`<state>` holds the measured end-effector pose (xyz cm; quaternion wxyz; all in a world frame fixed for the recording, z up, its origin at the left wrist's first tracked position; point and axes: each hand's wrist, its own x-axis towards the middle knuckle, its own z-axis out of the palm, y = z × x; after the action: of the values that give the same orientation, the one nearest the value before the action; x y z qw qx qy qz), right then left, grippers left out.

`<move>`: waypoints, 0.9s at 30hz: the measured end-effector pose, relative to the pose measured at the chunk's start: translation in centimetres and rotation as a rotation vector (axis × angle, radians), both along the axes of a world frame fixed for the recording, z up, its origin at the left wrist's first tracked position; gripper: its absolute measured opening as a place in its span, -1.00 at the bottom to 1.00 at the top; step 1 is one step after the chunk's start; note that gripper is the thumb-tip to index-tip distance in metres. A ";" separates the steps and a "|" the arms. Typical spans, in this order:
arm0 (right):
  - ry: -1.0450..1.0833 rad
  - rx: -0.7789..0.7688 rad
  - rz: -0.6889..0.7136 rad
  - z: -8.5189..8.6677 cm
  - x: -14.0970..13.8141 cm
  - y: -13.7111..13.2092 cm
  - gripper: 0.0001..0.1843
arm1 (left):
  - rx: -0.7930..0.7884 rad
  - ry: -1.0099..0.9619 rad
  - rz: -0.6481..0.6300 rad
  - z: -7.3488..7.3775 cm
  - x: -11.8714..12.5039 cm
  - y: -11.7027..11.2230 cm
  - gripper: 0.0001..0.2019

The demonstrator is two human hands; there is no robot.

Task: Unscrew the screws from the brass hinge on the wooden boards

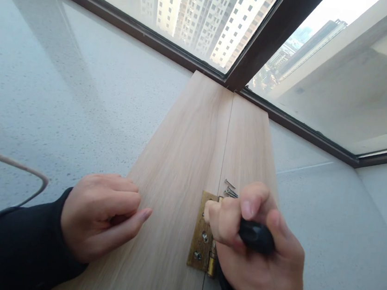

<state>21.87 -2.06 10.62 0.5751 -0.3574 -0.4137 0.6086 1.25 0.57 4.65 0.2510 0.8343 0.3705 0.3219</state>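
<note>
A brass hinge [201, 232] lies over the seam between two pale wooden boards, with screw heads showing in its left leaf. My right hand [258, 254] is wrapped round the black handle of a screwdriver [256, 237], above the hinge; the shaft and tip are hidden behind the hand. That hand also covers most of the hinge's right leaf. Several loose screws [230, 192] lie on the right board just beyond the hinge. My left hand [105, 214] rests at the left edge of the wide board [181, 162], fingers curled in, with nothing visible in it.
The boards run toward a dark window frame [237, 71] and rest on a speckled pale countertop [62, 102]. To the right of the seam lies the narrower board [248, 142]. A thin cable [13, 161] loops at the left, near my left sleeve. Tall buildings show through the glass.
</note>
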 end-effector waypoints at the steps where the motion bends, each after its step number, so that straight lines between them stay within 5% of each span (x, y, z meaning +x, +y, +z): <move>1: -0.025 -0.014 0.038 0.1 0.2 -0.1 -0.70 | 0.000 -0.001 -0.002 0.0 0.0 0.0 -0.62; 12: -0.068 0.210 -0.154 -1.7 1.5 0.2 -0.80 | 0.005 0.010 0.002 0.0 0.0 0.1 -0.61; 20: 0.102 0.045 0.064 -1.1 0.6 1.5 -0.44 | 0.000 0.000 0.003 -0.2 0.0 0.0 -0.62; 27: 0.011 0.149 -0.042 -1.3 1.2 0.8 -0.77 | 0.005 0.001 -0.003 -0.2 0.0 0.0 -0.62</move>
<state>23.03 -1.23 9.31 0.6149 -0.3189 -0.4470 0.5660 1.26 0.57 4.48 0.2493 0.8356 0.3687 0.3220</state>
